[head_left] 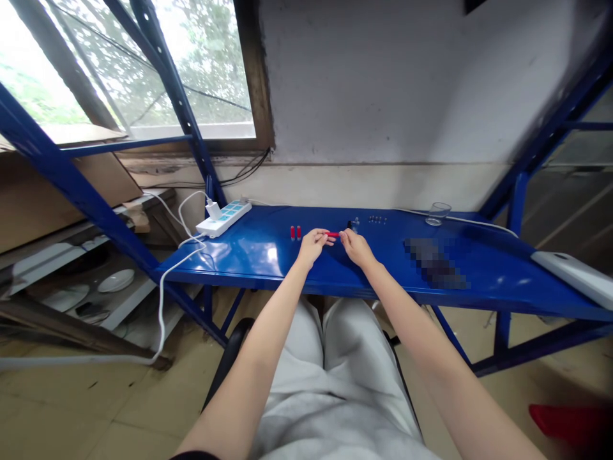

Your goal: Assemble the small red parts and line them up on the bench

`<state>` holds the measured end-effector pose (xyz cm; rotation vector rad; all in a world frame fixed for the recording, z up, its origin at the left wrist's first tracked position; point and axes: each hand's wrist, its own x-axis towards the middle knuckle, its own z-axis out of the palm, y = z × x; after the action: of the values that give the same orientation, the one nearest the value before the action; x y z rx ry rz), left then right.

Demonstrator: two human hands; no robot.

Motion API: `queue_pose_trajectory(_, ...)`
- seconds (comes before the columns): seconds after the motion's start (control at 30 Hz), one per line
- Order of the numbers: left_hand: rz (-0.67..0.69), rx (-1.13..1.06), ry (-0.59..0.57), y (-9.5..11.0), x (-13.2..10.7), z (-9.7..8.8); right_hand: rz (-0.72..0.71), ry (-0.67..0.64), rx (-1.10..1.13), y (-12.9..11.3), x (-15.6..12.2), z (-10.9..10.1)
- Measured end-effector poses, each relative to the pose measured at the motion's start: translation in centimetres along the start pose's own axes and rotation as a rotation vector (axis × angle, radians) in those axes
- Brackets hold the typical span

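A slim red tube [332, 234] lies level between my two hands, above the blue table. My left hand [313, 244] pinches its left end, some fingers stretched out beneath it. At the other end, the thumb and fingers of my right hand [355, 246] close on the tube. Two short red cylinders [292, 233] with paler lower ends stand upright side by side, just left of my left hand. Behind my right hand sits a small black piece [349, 225] beside a small clear piece [355, 223]. Several tiny metallic bits [378, 220] lie in rows to the right.
On the blue table [239, 255], a white power strip [225, 217] with a plugged-in charger stands at the left. A clear glass [437, 214] is at the back right, near a pixelated dark object [435, 263]. A white flat device [575, 275] lies at the right edge.
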<state>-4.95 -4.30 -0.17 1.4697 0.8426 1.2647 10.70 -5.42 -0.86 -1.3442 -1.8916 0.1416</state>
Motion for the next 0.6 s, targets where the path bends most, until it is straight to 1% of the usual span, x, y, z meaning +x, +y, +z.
queue_pose_trajectory(0.2, -0.017, -0.002, 0.022, -0.04, 0.00, -0.10, -0.011, 0.024, -0.009, 0.13, -0.02, 0.03)
queue_pose_trajectory(0.33, -0.030, -0.011, 0.053, -0.27, 0.12, -0.28, -0.028, 0.027, 0.067, -0.03, -0.11, 0.03)
queue_pose_trajectory(0.43, -0.033, -0.011, 0.058, -0.39, 0.17, -0.31, -0.011, 0.016, 0.111, -0.08, -0.13, 0.08)
queue_pose_trajectory(0.6, -0.035, 0.006, 0.046, -0.27, 0.08, -0.22, 0.001, -0.015, 0.049, -0.08, -0.08, 0.03)
